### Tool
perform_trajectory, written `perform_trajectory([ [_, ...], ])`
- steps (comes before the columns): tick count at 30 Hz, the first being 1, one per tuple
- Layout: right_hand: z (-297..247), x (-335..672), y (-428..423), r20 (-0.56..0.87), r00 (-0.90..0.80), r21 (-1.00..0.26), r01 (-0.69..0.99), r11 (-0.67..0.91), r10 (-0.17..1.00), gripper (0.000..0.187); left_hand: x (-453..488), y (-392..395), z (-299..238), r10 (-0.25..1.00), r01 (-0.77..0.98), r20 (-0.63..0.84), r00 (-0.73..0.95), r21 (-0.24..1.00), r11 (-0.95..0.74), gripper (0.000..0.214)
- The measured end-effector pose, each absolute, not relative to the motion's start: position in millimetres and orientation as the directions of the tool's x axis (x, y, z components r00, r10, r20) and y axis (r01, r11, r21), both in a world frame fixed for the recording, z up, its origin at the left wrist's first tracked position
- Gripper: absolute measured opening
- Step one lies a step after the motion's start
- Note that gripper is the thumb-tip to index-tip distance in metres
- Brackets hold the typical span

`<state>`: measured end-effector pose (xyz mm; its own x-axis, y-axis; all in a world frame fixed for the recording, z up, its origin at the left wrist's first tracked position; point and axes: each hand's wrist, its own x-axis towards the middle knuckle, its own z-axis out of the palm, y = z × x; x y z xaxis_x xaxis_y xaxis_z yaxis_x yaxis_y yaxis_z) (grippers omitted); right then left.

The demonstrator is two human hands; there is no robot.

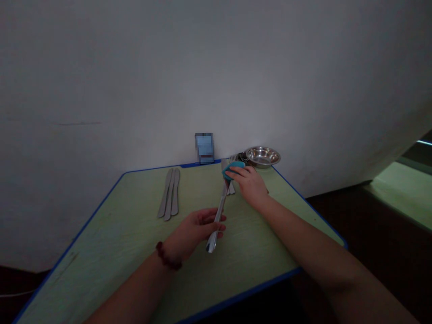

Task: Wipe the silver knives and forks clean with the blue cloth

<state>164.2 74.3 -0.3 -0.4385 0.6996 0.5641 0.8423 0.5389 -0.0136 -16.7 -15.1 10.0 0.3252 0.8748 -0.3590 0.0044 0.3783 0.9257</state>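
Note:
My left hand [199,225] is closed round the handle of a shiny metal table knife [219,211], tilted above the table with its flared handle end towards me. My right hand [251,182] grips a turquoise sponge [235,170] and presses it against the upper part of the knife's flat blade. The sponge and fingers partly cover the blade. Left of my hands, three grey table knives [171,193] lie side by side. Beneath my right hand, several cutlery handles [231,189] show in part.
A round steel bowl [263,157] stands at the table's back right corner, beside several forks [238,157]. A blurred phone-like device [204,148] leans on the wall [151,90]. Blue edging borders the pale green table [128,216].

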Motion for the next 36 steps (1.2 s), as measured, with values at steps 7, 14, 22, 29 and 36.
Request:
perform_trajectory([
  [7, 1.0, 165.8, 73.2, 0.604, -0.367, -0.045, 0.871, 0.490, 0.707, 0.046, -14.7, -17.3, 12.7, 0.871, 0.007, -0.387, 0.302, 0.915, 0.404, 0.031],
  [14, 1.6, 168.5, 75.0, 0.642, -0.316, -0.124, 0.856, 0.501, 0.699, 0.047, -15.6, -18.2, 11.9, 0.862, 0.018, -0.384, 0.332, 0.916, 0.402, 0.033],
  [22, 0.1, 169.9, 76.7, 0.650, -0.297, -0.135, 0.861, 0.490, 0.699, 0.047, -16.1, -17.7, 12.6, 0.856, 0.045, -0.377, 0.353, 0.921, 0.387, 0.032],
  [29, 1.9, 165.6, 71.4, 0.603, -0.392, -0.033, 0.858, 0.513, 0.695, 0.045, -15.9, -17.2, 12.6, 0.869, 0.014, -0.389, 0.306, 0.915, 0.404, 0.032],
  [36, -0.4, 161.8, 71.1, 0.590, -0.426, -0.014, 0.844, 0.537, 0.686, 0.043, -17.0, -16.3, 13.0, 0.873, -0.017, -0.389, 0.295, 0.911, 0.412, 0.031],
])
